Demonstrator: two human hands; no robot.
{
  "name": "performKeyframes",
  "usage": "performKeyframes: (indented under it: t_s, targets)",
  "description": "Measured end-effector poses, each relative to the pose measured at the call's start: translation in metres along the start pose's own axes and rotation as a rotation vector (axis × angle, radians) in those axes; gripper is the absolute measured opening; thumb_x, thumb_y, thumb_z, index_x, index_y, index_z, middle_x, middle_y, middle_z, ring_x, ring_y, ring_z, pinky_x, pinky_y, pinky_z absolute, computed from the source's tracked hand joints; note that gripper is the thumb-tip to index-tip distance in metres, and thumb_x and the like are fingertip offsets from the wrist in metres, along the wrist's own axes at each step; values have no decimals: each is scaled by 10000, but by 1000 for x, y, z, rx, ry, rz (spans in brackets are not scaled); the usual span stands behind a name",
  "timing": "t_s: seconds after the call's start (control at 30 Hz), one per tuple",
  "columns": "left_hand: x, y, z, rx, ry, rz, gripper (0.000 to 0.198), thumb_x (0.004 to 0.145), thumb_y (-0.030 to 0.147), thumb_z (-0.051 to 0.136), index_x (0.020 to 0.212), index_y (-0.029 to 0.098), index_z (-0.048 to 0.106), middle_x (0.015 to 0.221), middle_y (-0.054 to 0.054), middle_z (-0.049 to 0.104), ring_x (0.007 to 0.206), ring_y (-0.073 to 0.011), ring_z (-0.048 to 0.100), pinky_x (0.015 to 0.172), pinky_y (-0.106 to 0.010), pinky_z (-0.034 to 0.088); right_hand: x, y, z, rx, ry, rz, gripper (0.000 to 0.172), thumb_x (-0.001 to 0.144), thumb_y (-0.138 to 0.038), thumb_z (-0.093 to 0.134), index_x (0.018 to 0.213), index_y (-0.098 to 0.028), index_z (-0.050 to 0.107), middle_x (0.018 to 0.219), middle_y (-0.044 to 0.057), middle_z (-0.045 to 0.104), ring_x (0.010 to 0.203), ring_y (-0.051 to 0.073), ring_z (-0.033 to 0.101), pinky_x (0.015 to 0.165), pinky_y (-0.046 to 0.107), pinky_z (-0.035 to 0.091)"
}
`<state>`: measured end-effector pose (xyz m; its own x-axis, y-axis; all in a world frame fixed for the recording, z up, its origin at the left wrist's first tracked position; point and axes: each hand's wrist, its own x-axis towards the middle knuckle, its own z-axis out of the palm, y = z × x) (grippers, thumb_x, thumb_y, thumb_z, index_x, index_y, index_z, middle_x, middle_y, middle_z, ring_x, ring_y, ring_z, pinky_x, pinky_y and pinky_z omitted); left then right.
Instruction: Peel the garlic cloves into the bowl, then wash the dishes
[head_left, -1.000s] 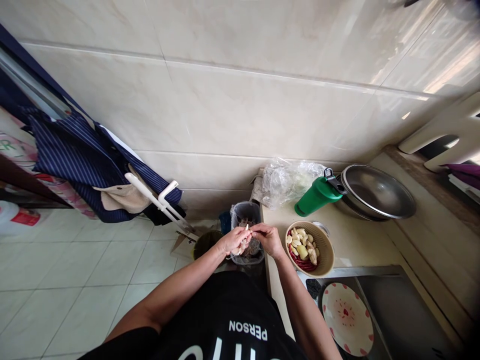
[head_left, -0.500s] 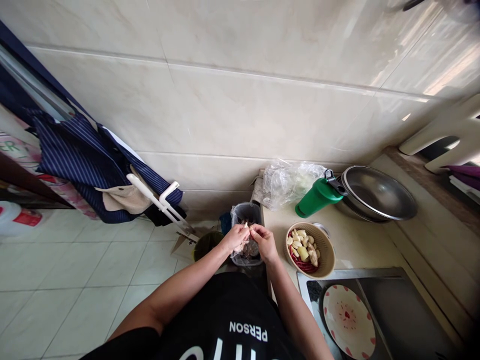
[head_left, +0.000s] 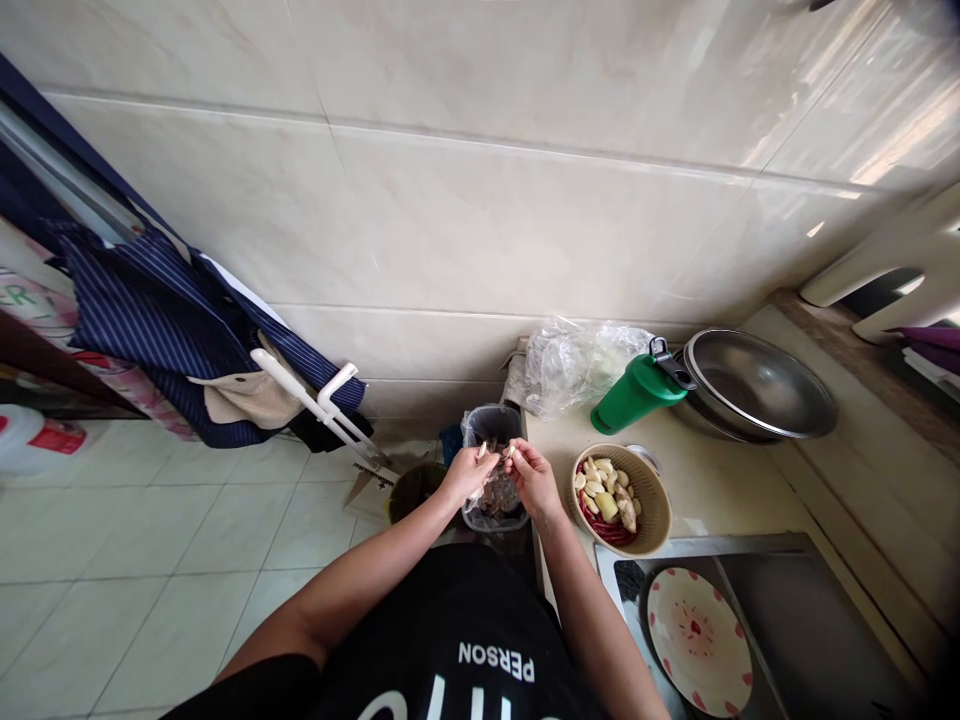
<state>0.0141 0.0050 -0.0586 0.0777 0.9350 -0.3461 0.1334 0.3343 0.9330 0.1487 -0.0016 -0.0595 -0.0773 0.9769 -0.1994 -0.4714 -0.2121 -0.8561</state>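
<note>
Above a lined trash bin [head_left: 496, 505], my left hand [head_left: 466, 474] is closed on garlic, with a whitish clove [head_left: 482, 450] showing at its fingertips. A small gap to the right, my right hand [head_left: 534, 480] pinches another pale garlic clove [head_left: 511, 452] between thumb and forefinger. Papery scraps fill part of the bin below both hands. On the counter to the right stands a beige basket [head_left: 656, 510] holding peeled garlic cloves [head_left: 594, 478], ginger pieces [head_left: 627, 512] and red chillies [head_left: 611, 532]. What lies inside my left palm is mostly hidden.
A green bottle [head_left: 636, 392], a crumpled plastic bag [head_left: 574, 365] and a metal bowl [head_left: 757, 385] stand along the wall. A patterned plate [head_left: 697, 640] lies at the sink, lower right. At the left hang striped aprons [head_left: 150, 320] beside white handles [head_left: 300, 395].
My hands have drawn slightly apart from where they met, and the right now holds its pale clove separate from the left. The other things stay in place.
</note>
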Motion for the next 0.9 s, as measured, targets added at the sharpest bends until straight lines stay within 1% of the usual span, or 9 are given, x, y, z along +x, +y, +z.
performKeyframes:
  t_s: [0.07,0.13,0.2,0.27,0.4,0.53,0.73,0.9]
  targets:
    - [0,3,0,-46,-31,27,218,698,308,550,552,152,509,456,39,444,397,-66,388,427,-194,273,-2,3,-2,-89,-19,-16,188,713,-345,656,829,-197,652,708,-14,599,595,99,517,622,240,453]
    - [0,5,1,-89,-53,33,137,677,261,555,615,139,569,476,34,479,396,-62,400,424,-189,283,-3,6,-4,-184,-7,-39,178,721,-347,635,802,-192,663,663,-15,600,595,112,526,633,254,456]
    - [0,5,1,-131,-33,5,112,656,236,561,667,131,598,513,21,527,389,-57,405,410,-184,281,-3,8,-6,-266,14,-60,182,717,-343,625,807,-193,673,666,-8,617,605,125,540,641,268,460]
    - [1,5,0,-175,-7,-37,133,644,250,582,694,128,601,558,4,569,382,-53,411,393,-182,279,-1,10,-9,-332,21,-93,177,717,-333,619,807,-194,682,710,5,637,624,133,551,644,273,463]
    - [2,2,-1,-218,-45,-98,196,638,312,629,689,125,599,549,-2,569,365,-53,402,365,-183,266,2,13,-15,-429,-14,-191,160,750,-306,596,817,-203,697,789,23,644,657,137,556,652,272,461]
    - [0,1,-2,-231,-60,-91,223,633,326,659,695,118,607,565,-11,579,375,-51,409,366,-181,273,2,12,-15,-519,-33,-261,155,784,-280,571,834,-215,702,818,31,644,696,147,568,670,276,464]
    - [0,0,-3,-244,-63,-89,249,623,341,686,705,115,620,572,-17,587,387,-56,415,364,-186,281,1,6,-12,-603,-39,-328,148,792,-258,563,816,-218,703,830,40,657,768,171,596,709,290,475]
    - [1,-2,-3,-248,-86,-93,283,627,373,693,717,112,630,562,-15,586,378,-53,404,361,-186,275,2,3,-11,-670,-30,-362,149,799,-247,559,815,-217,704,837,42,666,770,172,607,714,291,478]
